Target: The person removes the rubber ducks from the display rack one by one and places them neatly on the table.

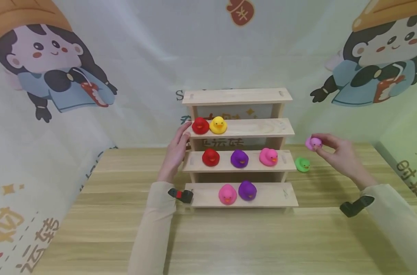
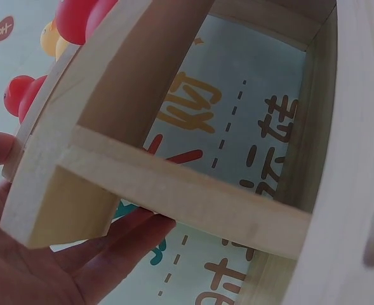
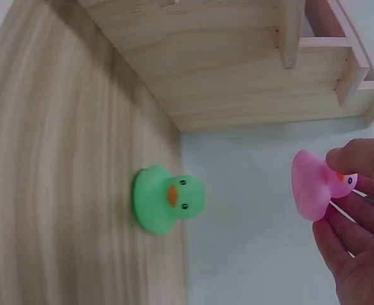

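Head view: pale pink rubber duck (image 1: 313, 144) pinched in the right hand (image 1: 340, 154), off the right end of the stepped rack (image 1: 237, 96)

On my feeds the right hand has a narrow grip, thumb and fingers closed about the head of the pale pink rubber duck. It is aloft, near the back edge of the worktop (image 1: 229, 244) and clear of the rack's right edge. The toy is smooth and round-bodied, lilac-tinged in the head view and a fuller pink at the right wrist. There I make out an orange beak, partly behind the thumb, and a black eye; the duck is roughly upright.

Just beside the rack's right edge, a green duck (image 1: 303, 164) with an orange beak sits on the worktop.

The left hand (image 1: 174, 151) grips the rack's left end, near the second board from the top; from the left wrist I see its digits on either side of the wood.

That second board carries a red duck (image 1: 200, 126) and a yellow duck (image 1: 218, 125) by its left end. The third holds another red duck (image 1: 210, 157), a purple duck (image 1: 239, 159) and, nearer the right end, a hot-pink duck (image 1: 268, 157). On the lowest, a second hot-pink duck (image 1: 227, 194) sits just beside a second purple duck (image 1: 247, 190).
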The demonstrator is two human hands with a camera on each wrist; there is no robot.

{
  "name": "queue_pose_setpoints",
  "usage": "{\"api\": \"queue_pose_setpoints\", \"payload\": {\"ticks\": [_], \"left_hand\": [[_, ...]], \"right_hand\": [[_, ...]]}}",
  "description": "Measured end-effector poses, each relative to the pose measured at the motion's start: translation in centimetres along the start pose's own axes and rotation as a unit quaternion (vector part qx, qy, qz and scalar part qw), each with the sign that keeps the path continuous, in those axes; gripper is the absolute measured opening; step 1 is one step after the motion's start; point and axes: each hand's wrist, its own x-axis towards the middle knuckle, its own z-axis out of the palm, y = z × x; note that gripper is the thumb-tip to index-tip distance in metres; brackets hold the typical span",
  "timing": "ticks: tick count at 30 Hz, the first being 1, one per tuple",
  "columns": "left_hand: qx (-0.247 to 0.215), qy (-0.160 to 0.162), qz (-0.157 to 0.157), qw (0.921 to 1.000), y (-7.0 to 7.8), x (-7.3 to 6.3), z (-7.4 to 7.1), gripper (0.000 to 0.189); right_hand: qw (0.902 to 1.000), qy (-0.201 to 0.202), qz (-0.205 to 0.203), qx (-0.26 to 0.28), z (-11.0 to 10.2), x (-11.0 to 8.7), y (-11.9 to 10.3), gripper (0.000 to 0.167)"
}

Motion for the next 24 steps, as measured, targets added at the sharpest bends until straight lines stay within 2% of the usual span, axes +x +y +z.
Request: {"api": "queue_pose_setpoints", "payload": {"ticks": [8, 18, 24], "left_hand": [[-0.003, 0.002, 0.008, 1.0000, -0.1, 0.1, 0.0, 0.045], [-0.009, 0.001, 0.011, 0.9999, -0.2, 0.1, 0.0, 0.045], [-0.004, 0.004, 0.015, 0.9999, -0.1, 0.1, 0.0, 0.045]], "right_hand": [[0.9997, -0.020, -0.010, -0.006, 1.0, -0.9, 2.1, 0.033], [0.9992, -0.038, 0.016, -0.001, 1.5, -1.9, 4.0, 0.033], [0.9992, -0.035, 0.019, 0.003, 1.9, -2.5, 4.8, 0.033]]}}
